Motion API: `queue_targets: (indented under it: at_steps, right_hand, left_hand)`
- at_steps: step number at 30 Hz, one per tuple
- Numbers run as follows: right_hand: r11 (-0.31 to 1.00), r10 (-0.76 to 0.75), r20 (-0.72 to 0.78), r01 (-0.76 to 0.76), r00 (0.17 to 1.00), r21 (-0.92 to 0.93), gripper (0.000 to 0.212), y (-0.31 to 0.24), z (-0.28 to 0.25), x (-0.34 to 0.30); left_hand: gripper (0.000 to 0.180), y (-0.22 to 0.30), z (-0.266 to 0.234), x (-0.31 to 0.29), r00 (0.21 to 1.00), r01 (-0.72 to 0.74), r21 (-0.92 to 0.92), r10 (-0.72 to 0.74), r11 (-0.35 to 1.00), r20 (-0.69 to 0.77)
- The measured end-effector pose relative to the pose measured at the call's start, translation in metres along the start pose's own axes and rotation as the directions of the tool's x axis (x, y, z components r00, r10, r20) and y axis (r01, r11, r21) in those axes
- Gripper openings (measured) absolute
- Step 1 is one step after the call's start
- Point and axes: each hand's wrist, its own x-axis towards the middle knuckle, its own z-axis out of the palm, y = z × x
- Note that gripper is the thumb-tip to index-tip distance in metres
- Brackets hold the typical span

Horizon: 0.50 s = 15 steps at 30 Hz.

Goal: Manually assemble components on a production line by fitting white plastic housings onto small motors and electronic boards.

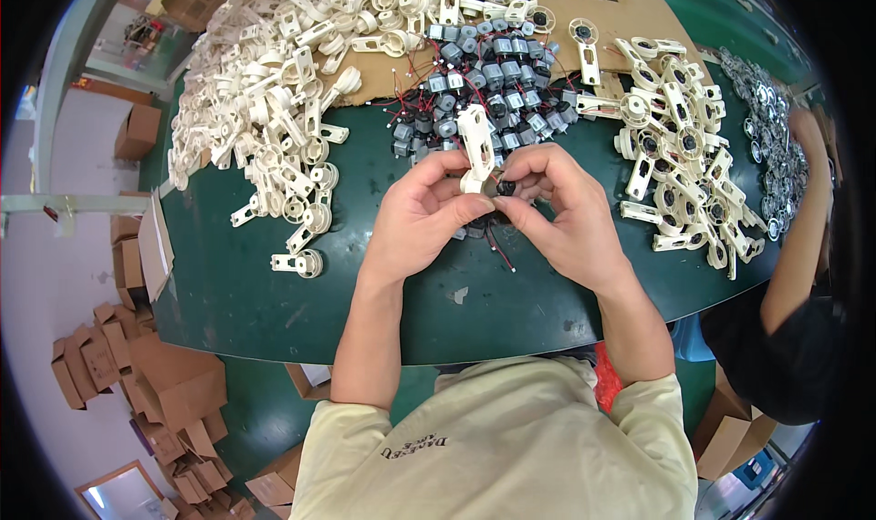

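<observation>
Over the middle of the green table, my left hand (415, 212) grips a cream plastic housing (475, 142) with a long slotted handle, held upright. Close against its lower end, my right hand (566, 212) pinches a small motor (505, 187) whose black end shows between thumb and fingers. The rest of that motor is hidden by my fingers. Both hands nearly touch at the thumbs. Just beyond them lies a heap of small grey motors (511, 73) with red wires.
Loose cream housings (265, 109) are heaped at the left, partly on flattened cardboard (602, 5). Housings with black centres (680, 155) pile up at the right. Beyond these are shiny round parts (766, 146) and a co-worker's arm (803, 219). Cardboard boxes (173, 383) stand on the floor.
</observation>
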Motion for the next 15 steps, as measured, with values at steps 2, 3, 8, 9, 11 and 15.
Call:
queue_targets:
  at_steps: [2, 3, 8, 9, 11, 15]
  right_hand:
    - [0.998, -0.063, -0.036, 0.062, 0.997, -0.019, 0.024, 0.0017, 0.0028, -0.0003]
    - [0.998, -0.061, -0.034, 0.060, 0.998, -0.020, 0.024, 0.0024, 0.0044, -0.0006]
    - [0.928, -0.202, -0.071, 0.168, 0.977, -0.333, 0.024, -0.0029, 0.0074, 0.0001]
    - [0.928, -0.200, -0.069, 0.167, 0.977, -0.333, 0.024, -0.0035, 0.0069, -0.0007]
    - [0.946, -0.127, -0.028, 0.112, 0.992, -0.304, 0.025, -0.0028, 0.0051, -0.0028]
    - [0.938, -0.240, 0.014, 0.236, 0.971, -0.253, 0.027, 0.0002, 0.0041, 0.0008]
  left_hand:
    - [0.038, 0.0008, 0.0031, 0.0002, 1.000, -0.003, 0.013, 0.003, 1.000, -0.007]
    - [0.037, 0.0008, 0.0041, 0.0002, 1.000, -0.007, 0.028, 0.008, 1.000, -0.010]
    - [0.038, -0.0013, -0.0003, -0.0009, 0.998, 0.057, 0.066, -0.055, 0.996, -0.034]
    - [0.039, -0.0013, 0.0001, -0.0005, 0.996, 0.084, 0.066, -0.082, 0.994, -0.028]
    - [0.039, 0.0021, 0.0052, -0.0003, 0.993, 0.104, 0.005, -0.104, 0.995, -0.052]
    - [0.038, 0.0010, 0.0060, 0.0015, 0.998, 0.002, 0.026, 0.000, 1.000, -0.068]
